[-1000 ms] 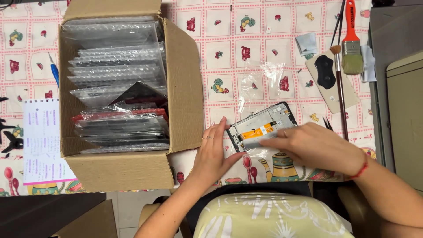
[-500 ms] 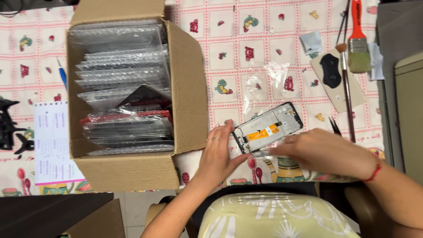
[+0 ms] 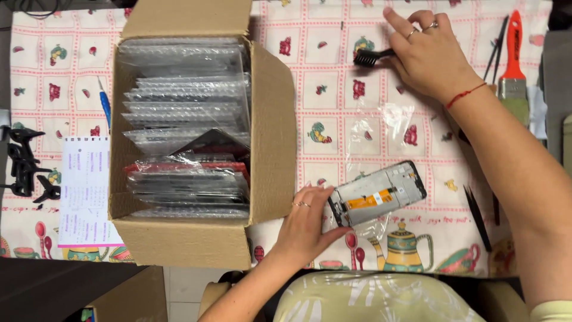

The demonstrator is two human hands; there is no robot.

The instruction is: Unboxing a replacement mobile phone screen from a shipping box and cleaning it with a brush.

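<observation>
Hands at work over a counter [image 3: 333,107] covered with a pink-checked patterned cloth. My left hand [image 3: 307,220] closes its grip on the end of a grey rectangular phone frame with an orange strip [image 3: 378,192], which lies tilted on clear plastic film near the counter's front edge. My right hand [image 3: 429,56], far across the cloth, closes its grip on the handle of a small black brush [image 3: 368,58]. Left of the frame stands an open brown cardboard box [image 3: 271,137] packed with bubble-wrapped flat parts. An orange-handled paintbrush [image 3: 513,59] lies at far right.
</observation>
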